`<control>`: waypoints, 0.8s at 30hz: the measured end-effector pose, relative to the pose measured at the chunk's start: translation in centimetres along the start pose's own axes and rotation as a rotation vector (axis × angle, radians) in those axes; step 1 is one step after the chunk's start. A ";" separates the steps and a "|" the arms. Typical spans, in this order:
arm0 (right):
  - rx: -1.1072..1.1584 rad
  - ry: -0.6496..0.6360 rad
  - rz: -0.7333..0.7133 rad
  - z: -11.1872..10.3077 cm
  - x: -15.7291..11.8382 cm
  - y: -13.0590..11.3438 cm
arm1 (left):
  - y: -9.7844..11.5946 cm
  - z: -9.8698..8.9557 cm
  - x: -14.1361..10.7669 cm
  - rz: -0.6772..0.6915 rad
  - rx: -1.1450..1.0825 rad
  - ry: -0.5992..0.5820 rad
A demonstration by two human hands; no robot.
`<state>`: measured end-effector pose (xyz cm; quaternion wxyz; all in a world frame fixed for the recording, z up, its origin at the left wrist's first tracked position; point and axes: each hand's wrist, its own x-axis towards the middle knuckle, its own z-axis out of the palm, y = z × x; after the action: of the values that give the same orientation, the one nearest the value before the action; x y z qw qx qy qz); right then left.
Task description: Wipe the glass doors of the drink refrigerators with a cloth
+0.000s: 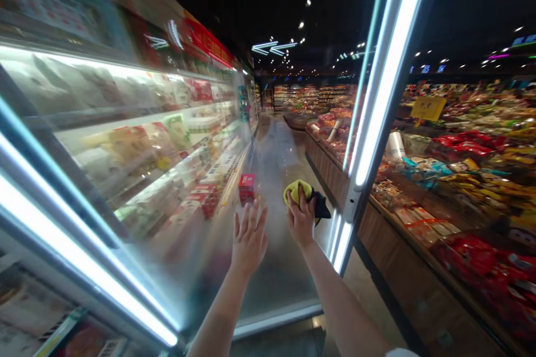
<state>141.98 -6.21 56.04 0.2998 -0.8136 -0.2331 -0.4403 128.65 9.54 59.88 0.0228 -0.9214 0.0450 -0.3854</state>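
Observation:
A glass door (268, 273) with a lit frame stands swung out in front of me. My right hand (302, 217) presses a folded cloth (298, 191) against the glass near the frame's right side. The cloth is yellow-green on one face, and its dark part hangs out to the right of my fingers. To the left, my left hand (250, 237) lies with its fingers stretched on or close to the pane; contact is hard to make out. Nothing is in that hand.
Bright light strips (387, 78) run along the door frame. Blurred shelves of packaged goods (138, 145) line the left, with a red box (247, 187) seen beyond the glass. At right stands a wooden display bin (397, 256) heaped with packets and a yellow price sign (427, 107).

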 end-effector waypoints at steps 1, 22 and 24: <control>-0.004 -0.030 -0.051 -0.1 -1.1 0.4 | -0.3 -0.1 -0.2 -0.001 0.007 -0.003; 0.044 0.112 0.235 2.5 0.1 -7.3 | -9.7 -2.7 -4.8 -0.105 0.033 -0.008; 0.058 0.128 0.240 3.5 1.3 -10.2 | -10.8 -3.3 -5.4 -0.131 0.038 -0.007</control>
<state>138.10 3.60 58.48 0.3877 -0.7970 -0.1273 -0.4453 123.24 20.78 59.18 0.0152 -0.9231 -0.0230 -0.3837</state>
